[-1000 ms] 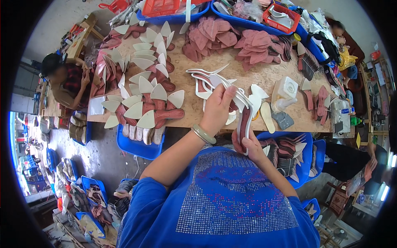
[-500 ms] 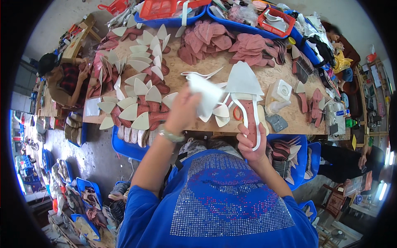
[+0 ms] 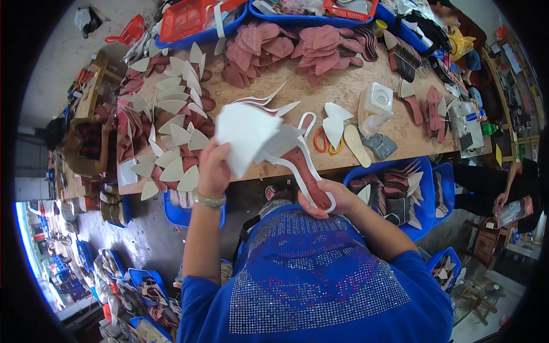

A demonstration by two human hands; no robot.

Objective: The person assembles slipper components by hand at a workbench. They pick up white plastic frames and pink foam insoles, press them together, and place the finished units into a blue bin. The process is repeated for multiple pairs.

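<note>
the left hand's [image 3: 214, 167] fingers pinch a white sheet piece [image 3: 245, 136]; the right hand's [image 3: 341, 197] curl round the heel of a red, white-edged insole [image 3: 297, 161] at the worktop's [image 3: 349, 94] near edge. pale-tipped pieces [image 3: 180, 135] at left look done — the red pile [image 3: 257, 43] seems left. since the earlier frame, the insole has swung to slant leftward.

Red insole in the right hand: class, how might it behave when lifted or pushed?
The red insole is probably fairly stiff: its narrow middle extends from the right hand without obvious sagging. It seems light, since it looks thin. Its flat shape suggests sliding rather than rolling if pushed.
</note>
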